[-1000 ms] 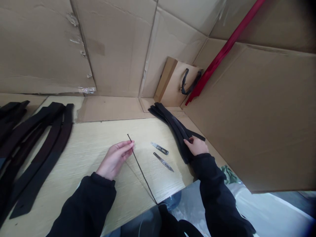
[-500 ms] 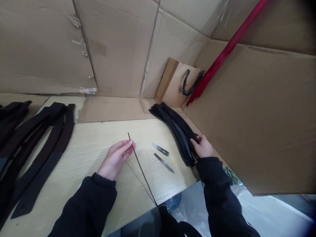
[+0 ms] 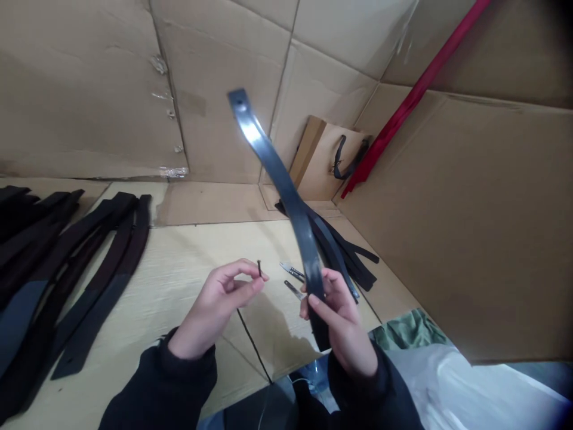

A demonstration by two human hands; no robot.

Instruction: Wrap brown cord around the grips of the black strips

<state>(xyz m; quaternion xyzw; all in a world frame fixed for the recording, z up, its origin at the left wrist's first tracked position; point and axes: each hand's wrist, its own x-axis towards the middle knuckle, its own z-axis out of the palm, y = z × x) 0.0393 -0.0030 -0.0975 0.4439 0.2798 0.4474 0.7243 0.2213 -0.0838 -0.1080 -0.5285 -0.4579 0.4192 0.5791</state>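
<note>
My left hand [image 3: 224, 301] pinches a thin dark cord [image 3: 252, 340] near its end, with a short tip standing above the fingers and the rest running down to the table's front edge. In my right hand [image 3: 342, 319] is a long curved black strip [image 3: 286, 185], gripped near its lower end. The strip rises up and to the left, shiny on its face, with a small hole at its far end. More black strips [image 3: 342, 251] lie behind my right hand. Thread snips [image 3: 290, 270] and a small blade [image 3: 293, 289] rest between the hands, partly hidden by the strip.
Many dark strips [image 3: 102, 286] lie spread on the left of the table [image 3: 179, 257]. A paper bag [image 3: 329, 158] with black handles leans in the back corner. Cardboard walls [image 3: 483, 227] enclose the table, and a red band [image 3: 412, 98] runs down the right one. Green cloth [image 3: 409, 331] is at the lower right.
My right hand has lifted one black strip off the pile and moved left with it. The pile has fanned out. My left hand has shifted slightly right and now holds the cord closer to its tip.
</note>
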